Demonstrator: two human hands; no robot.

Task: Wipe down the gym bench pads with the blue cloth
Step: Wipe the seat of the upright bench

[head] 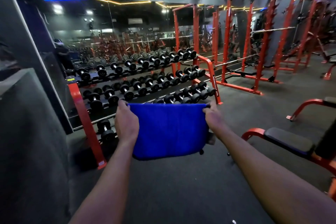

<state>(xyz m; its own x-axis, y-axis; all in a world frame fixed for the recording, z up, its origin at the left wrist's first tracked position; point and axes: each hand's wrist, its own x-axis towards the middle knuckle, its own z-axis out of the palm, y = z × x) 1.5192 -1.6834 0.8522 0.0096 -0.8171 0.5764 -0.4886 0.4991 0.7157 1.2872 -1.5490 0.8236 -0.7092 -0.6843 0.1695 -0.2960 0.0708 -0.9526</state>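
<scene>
Pinching blue cloth (169,131) at top corners with left hand (126,123) and right hand (213,118). Bench pad (287,141) at four o'clock (untouched).

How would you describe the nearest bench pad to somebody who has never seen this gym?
Start at the long red dumbbell rack by the mirrored wall, then look right across the dark floor. The black cushioned bench pad on a red metal frame lies beside the person's right forearm. Unlike the benches farther back, it is the nearest one.
</scene>
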